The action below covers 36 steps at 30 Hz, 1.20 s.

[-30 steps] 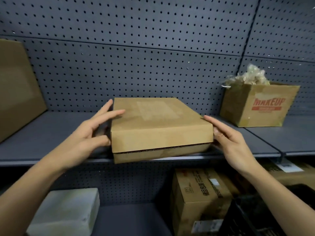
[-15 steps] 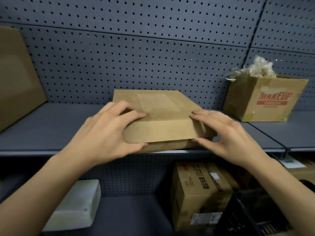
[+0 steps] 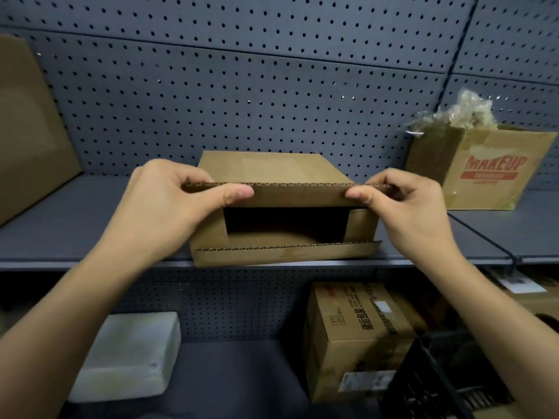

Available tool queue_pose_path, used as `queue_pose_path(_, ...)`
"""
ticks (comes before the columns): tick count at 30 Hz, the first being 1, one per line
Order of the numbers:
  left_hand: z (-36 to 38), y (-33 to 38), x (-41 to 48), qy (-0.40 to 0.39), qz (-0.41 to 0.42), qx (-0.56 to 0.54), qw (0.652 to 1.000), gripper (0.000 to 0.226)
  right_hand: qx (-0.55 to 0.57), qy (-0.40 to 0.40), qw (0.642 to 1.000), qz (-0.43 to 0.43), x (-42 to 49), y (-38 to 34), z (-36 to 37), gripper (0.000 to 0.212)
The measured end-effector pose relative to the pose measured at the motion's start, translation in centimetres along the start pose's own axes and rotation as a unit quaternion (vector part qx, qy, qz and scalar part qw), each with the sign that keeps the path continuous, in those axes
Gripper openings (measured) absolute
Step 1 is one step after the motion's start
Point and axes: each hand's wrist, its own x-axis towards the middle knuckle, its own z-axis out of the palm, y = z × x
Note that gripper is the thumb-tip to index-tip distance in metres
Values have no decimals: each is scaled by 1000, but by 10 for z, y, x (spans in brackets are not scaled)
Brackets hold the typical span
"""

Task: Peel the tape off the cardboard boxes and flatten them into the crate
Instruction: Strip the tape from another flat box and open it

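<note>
Flat cardboard box point(image 3: 272, 167) sits at the shelf point(image 3: 75, 234) front edge, open end facing me. My left hand point(image 3: 169, 204) and right hand point(image 3: 402, 207) each pinch the upper front flap point(image 3: 296, 196), thumb in front, fingers curled behind. One per corner, so it lifts evenly. No tape visible here. Black crate point(image 3: 447, 379) is bottom right.

Both bare forearms reach forward, converging. Thumb in front and fingers curled behind, the left hand point(image 3: 169, 204) pinches the flap point(image 3: 296, 195) at its left end. At the other end, the right hand point(image 3: 406, 204) uses the same pinch. Hands level, well apart.
</note>
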Motion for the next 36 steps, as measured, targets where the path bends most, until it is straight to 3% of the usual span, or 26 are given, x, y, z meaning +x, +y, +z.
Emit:
queue_pose_path(4, 12, -5, -1, 120, -44, -39, 991, 56, -15, 91, 995, 37, -3, 0, 15, 45)
queue_pose_path(6, 19, -7, -7, 149, -40, -50, 987, 51, -97, 92, 991, 8, -12, -1, 21, 38)
queue_pose_path(8, 25, -11, -12, 139, -19, -38, 989, 65, -129, 73, 989, -12, -18, -3, 27, 34)
queue_pose_path(11, 35, -21, -16, 122, 0, 3, 993, 97, -105, 37, 994, -8, -24, -2, 34, 46)
queue_pose_path(14, 39, -28, -16, 111, 38, 18, 993, 111, -87, -6, 996, -1, -29, -2, 34, 77)
queue_pose_path(18, 33, -28, -16, 55, 59, 24, 996, 109, -103, -13, 995, -1, -26, 3, 30, 86)
queue_pose_path(21, 21, -25, -16, -9, 36, -29, 999, 112, -77, -42, 996, -9, -27, 3, 26, 90)
queue_pose_path(27, 10, -27, -17, -149, 53, 5, 987, 100, -66, -43, 996, -37, -33, 16, -6, 59)
queue_pose_path(31, 22, -28, 3, -247, 68, 100, 961, 87, -45, -71, 995, -44, -37, 31, -28, 54)
queue_pose_path(36, 20, -21, -16, -294, 105, 116, 943, 98, -43, -133, 990, -19, -43, 50, -49, 57)
